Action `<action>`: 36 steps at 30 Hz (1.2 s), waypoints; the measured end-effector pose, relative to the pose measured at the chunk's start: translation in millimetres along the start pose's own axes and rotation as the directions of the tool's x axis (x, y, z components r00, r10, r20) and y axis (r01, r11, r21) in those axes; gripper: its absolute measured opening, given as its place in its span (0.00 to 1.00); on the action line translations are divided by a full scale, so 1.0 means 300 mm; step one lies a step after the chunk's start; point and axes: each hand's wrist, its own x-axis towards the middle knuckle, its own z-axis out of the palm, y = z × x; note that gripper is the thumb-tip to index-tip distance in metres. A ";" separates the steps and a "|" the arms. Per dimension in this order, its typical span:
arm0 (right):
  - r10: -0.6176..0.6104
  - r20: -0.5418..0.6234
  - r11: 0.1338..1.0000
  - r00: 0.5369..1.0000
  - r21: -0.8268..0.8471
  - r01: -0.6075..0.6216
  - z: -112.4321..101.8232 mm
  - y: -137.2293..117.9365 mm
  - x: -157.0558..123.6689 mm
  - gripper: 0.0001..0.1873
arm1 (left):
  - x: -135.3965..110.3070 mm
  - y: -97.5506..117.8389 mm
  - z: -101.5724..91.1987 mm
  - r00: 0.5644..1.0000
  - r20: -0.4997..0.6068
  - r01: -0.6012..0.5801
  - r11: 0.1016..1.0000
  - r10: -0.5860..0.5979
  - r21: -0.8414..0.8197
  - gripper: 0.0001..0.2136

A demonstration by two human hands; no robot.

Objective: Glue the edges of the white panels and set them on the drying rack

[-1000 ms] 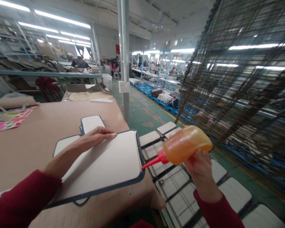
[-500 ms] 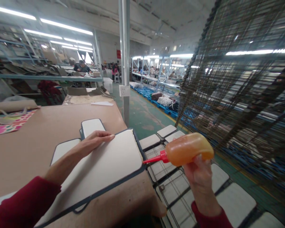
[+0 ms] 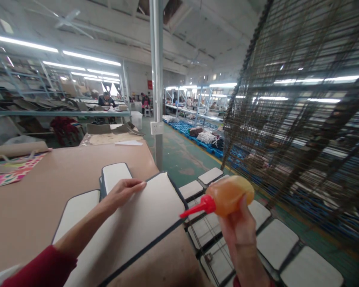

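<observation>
A large white panel with a dark blue edge [image 3: 155, 211] lies slanted over the near side of the table. My left hand [image 3: 122, 191] is at its far edge, fingers together and gripping there; the thumb is partly hidden. In my right hand [image 3: 237, 227] is a squeeze bottle of amber liquid [image 3: 227, 195], tilted on its side. Its red nozzle [image 3: 199, 207] points left, with the tip at the panel's near right corner. Smaller dark-edged white panels [image 3: 116, 175] lie beneath and beyond the large one.
Several white pieces [image 3: 275, 243] lie on a wire rack to the right of the brown table [image 3: 77, 167]. A tall wire mesh frame [image 3: 302, 99] leans on the right. A post with a socket [image 3: 157, 128] stands past the table. Co-workers [image 3: 106, 99] are in the background.
The nozzle tip has come round the panel's corner onto its near edge. My right hand and the bottle have shifted left and turned. My left hand keeps its place on the panel.
</observation>
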 end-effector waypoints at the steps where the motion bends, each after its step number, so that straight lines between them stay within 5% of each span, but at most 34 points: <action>1: -0.017 -0.002 1.000 1.000 0.016 0.017 0.022 -0.008 0.025 0.14 | -0.003 0.010 0.004 0.999 0.013 -0.035 0.998 0.035 0.053 0.20; 7: -0.188 0.113 0.982 0.976 0.012 0.188 0.113 -0.071 0.163 0.19 | -0.033 0.054 -0.001 0.951 0.243 -0.248 0.940 0.191 0.232 0.20; 14: -0.137 0.260 0.988 0.956 -0.037 0.152 0.112 -0.084 0.185 0.20 | -0.075 0.112 -0.005 0.913 0.365 -0.282 0.927 0.181 0.249 0.16; 36: -0.088 0.325 0.987 0.941 -0.102 0.127 0.084 -0.107 0.136 0.25 | -0.087 0.104 -0.009 0.932 0.357 -0.115 0.986 0.065 0.122 0.18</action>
